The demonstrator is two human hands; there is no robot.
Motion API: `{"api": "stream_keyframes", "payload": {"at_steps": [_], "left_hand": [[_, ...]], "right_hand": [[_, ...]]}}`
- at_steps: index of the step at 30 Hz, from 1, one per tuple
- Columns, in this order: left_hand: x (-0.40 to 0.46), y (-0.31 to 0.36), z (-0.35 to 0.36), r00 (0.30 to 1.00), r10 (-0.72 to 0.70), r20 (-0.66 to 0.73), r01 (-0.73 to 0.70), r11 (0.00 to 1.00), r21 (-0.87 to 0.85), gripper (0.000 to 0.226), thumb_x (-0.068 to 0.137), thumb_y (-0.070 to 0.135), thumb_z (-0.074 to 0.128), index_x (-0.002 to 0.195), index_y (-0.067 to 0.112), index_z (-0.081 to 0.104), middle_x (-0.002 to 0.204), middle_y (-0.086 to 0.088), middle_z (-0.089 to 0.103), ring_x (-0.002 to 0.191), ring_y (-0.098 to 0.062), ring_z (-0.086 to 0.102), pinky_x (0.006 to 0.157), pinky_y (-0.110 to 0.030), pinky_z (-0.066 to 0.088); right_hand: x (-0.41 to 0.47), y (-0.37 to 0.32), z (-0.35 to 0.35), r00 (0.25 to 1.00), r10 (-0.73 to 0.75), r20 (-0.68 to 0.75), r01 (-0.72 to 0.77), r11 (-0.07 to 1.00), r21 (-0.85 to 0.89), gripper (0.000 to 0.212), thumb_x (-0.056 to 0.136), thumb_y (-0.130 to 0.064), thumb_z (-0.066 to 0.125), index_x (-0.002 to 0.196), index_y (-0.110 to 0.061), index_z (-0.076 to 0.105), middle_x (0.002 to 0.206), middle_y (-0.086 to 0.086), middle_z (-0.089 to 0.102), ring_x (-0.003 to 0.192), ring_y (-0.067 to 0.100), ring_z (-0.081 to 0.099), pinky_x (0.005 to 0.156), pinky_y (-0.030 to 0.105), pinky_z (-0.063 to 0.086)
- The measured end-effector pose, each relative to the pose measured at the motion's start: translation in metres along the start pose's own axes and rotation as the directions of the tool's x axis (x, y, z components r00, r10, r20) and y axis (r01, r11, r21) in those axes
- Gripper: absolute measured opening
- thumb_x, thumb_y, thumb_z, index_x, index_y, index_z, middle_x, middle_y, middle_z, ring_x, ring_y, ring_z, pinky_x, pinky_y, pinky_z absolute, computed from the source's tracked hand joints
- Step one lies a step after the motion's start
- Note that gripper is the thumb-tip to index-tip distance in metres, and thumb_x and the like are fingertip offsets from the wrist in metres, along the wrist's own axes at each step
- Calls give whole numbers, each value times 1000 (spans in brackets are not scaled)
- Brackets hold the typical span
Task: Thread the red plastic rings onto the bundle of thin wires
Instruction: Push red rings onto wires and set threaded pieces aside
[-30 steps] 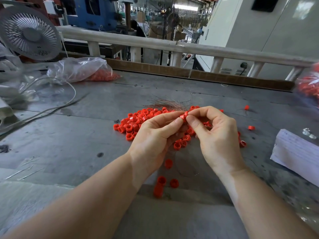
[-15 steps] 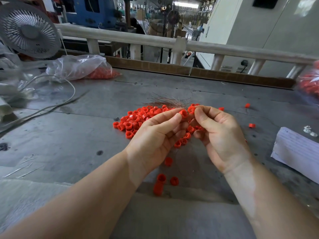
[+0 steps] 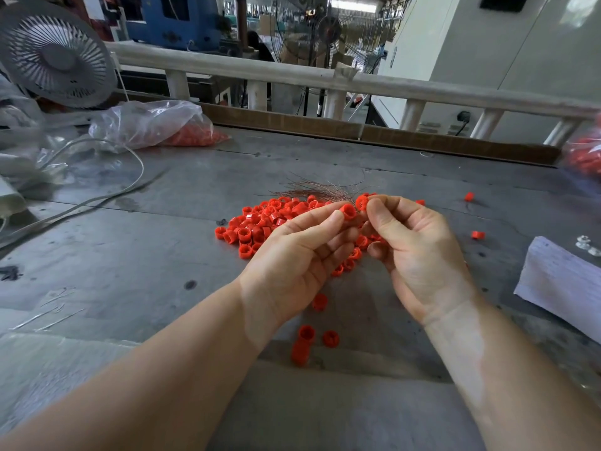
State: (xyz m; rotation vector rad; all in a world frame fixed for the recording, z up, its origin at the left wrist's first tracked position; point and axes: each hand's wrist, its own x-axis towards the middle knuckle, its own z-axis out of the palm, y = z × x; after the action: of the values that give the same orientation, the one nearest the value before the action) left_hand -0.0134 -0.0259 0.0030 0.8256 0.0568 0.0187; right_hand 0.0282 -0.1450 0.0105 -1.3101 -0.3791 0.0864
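Red rings (image 3: 260, 222) lie in a loose pile mid-counter, just beyond my hands, w/ a few strays: three (image 3: 309, 340) near my left wrist, a couple (image 3: 478, 235) off to the right. I've got my left hand (image 3: 292, 255) palm-up, thumb & forefinger pinched on one ring (image 3: 349, 211), its open end facing me. My right hand (image 3: 419, 252) is also palm-up, fingertips closed on a second ring (image 3: 361, 201) right beside the first; the two rings look nearly touching. The wires (image 3: 320, 189) (thin, coppery, fanned out) spread away from the pinch point toward the far side of the counter, over the back edge of the pile. I can't tell if the strands actually pass through either ring, since my fingertips cover that spot.

Counter (image 3: 136, 255) is grey, scuffed metal. Far left: a clear plastic bag (image 3: 146, 125) w/ more red pieces inside, a white cable (image 3: 97, 203) looping across, and a small fan (image 3: 55, 56) at the back corner. Right edge: a stack of white paper (image 3: 562, 281), plus another bag of red parts (image 3: 585, 154), blurred. A pale railing (image 3: 292, 71) runs along behind the counter.
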Motion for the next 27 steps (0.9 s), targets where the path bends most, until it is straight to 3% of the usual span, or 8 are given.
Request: {"api": "stream_keyframes", "payload": {"at_steps": [15,27], "left_hand": [[-1,1,-1,999,-32,40,33,999,-28,32,72,9,60,103,6,66,70,-3,68,61,-7,65,60,-17,55],[1,1,-2,998,-44,51,46,998,-51,27,72,8,60,97,9,68,69,-4,69,60,-7,66,58,-18,55]], "right_hand": [[0,0,0,997,-73,2,73,996,-43,17,70,-31,62,76,-15,62,55,-10,60,52,0,50,45,12,38],[0,-1,0,997,-80,12,81,996,-45,15,71,-29,61,76,-15,61,56,-10,60,53,1,50,45,13,38]]}}
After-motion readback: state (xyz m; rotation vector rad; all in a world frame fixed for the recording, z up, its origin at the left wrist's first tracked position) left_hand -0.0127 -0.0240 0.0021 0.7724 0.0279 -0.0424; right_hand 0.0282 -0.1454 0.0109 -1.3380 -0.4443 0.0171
